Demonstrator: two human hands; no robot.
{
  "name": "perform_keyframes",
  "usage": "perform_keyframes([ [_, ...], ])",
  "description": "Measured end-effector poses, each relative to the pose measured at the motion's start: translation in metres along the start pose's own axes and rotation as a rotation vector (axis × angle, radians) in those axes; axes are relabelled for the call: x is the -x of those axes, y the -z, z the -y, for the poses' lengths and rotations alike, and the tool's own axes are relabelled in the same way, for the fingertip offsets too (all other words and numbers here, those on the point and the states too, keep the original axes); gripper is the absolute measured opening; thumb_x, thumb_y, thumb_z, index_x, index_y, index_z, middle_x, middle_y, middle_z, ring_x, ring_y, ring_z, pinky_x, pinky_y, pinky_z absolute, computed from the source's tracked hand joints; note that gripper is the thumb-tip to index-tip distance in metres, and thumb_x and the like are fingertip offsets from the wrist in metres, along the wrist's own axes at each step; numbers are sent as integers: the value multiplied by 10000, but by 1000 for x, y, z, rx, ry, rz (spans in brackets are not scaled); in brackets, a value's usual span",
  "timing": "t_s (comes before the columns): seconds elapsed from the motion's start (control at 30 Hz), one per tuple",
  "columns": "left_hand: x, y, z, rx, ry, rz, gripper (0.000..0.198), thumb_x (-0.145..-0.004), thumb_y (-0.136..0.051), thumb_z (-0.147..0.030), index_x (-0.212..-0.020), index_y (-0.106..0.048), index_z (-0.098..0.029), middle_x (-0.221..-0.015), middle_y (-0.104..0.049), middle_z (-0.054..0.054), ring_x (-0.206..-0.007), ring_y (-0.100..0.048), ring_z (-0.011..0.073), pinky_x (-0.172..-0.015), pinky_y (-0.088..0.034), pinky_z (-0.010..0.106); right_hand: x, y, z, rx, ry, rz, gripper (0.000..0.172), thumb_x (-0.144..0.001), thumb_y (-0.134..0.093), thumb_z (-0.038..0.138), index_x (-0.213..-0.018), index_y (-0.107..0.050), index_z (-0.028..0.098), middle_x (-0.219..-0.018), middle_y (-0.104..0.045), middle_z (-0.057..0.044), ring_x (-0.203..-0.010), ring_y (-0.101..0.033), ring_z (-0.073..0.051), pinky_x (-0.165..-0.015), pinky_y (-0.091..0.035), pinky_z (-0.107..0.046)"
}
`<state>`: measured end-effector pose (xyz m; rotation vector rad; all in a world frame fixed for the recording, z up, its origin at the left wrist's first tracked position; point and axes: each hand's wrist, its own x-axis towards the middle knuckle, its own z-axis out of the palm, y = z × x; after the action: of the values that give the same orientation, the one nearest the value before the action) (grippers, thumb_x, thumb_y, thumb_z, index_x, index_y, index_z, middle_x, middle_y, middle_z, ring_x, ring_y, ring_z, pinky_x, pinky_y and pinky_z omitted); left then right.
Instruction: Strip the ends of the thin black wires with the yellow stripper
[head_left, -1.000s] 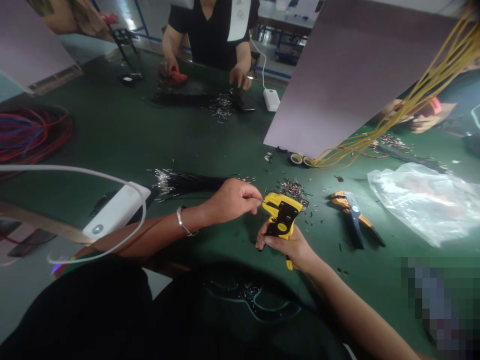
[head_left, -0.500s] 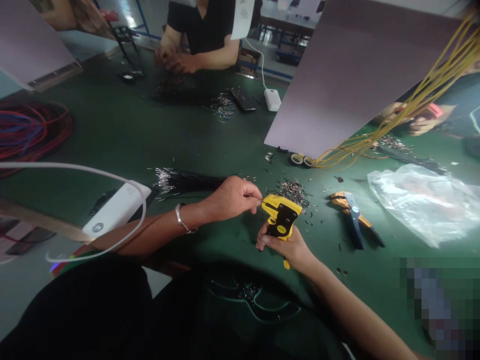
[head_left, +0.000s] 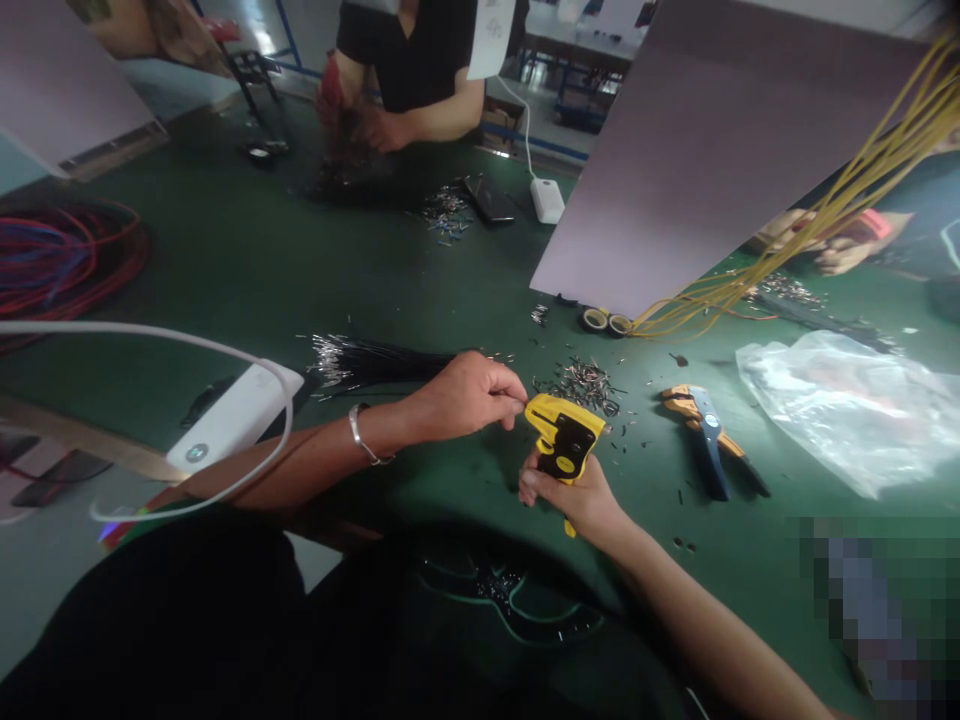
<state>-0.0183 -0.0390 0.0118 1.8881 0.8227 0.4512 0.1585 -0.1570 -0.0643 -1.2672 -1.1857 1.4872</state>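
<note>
My right hand (head_left: 577, 495) is wrapped round the handles of a yellow and black crimping tool (head_left: 562, 438), holding it upright over the green table (head_left: 247, 270). My left hand (head_left: 469, 393) is pinched on a thin black wire, its tip at the tool's jaw. Behind that hand lies a bundle of black wires (head_left: 382, 362) with bare metal ends. A pile of small metal terminals (head_left: 585, 382) sits just beyond the tool.
Orange and blue pliers (head_left: 709, 435) lie to the right, beside a clear plastic bag (head_left: 855, 405). Yellow wires (head_left: 825, 205) hang across a grey board (head_left: 697, 150). A white power bank (head_left: 236, 415) and red and blue cable coils (head_left: 60, 255) are left. A person works opposite.
My hands and the tool stay almost still. The person opposite has drawn both hands together and lifted a dark bundle.
</note>
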Motion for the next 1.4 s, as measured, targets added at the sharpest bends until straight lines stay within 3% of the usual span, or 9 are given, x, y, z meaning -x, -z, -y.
perform_keyframes([
  [0.5,-1,-1,3,174,42,32,193,-650,-594,-57,-772,-724,-132,-639,-704,23,-641,-640,123,-672,-487,247,-2,-3,-3,-56,-11,-39,320,-740,-740,452,-682,-557,195,-505,-557,19,-474,-523,-145,-509,-462,-307],
  [0.67,-1,1,-1,109,23,19,97,-669,-607,-102,-683,-698,-134,-650,-698,20,-632,-610,107,-644,-470,229,-2,-3,-4,-47,-8,-20,325,-750,-729,449,-675,-540,196,-494,-543,27,-468,-520,-140,-512,-470,-301],
  [0.87,-3,0,1,92,12,35,158,-740,-540,-118,-707,-694,-123,-660,-692,35,-605,-604,103,-627,-458,231,-4,-5,-4,-42,9,-27,323,-759,-716,439,-656,-527,198,-491,-537,29,-458,-510,-133,-502,-472,-305],
  [1.23,-6,0,4,98,-21,31,156,-728,-547,-103,-704,-698,-134,-640,-687,27,-588,-603,102,-634,-460,244,-4,-5,-6,-72,22,-33,295,-763,-713,408,-674,-526,199,-488,-539,38,-454,-517,-129,-509,-490,-305],
  [1.4,-7,1,5,24,-12,9,175,-728,-536,-85,-666,-692,-136,-633,-689,28,-617,-603,107,-651,-453,242,-6,-6,-16,-59,-3,-130,320,-747,-723,418,-664,-500,203,-416,-487,70,-358,-436,-96,-409,-416,-257],
])
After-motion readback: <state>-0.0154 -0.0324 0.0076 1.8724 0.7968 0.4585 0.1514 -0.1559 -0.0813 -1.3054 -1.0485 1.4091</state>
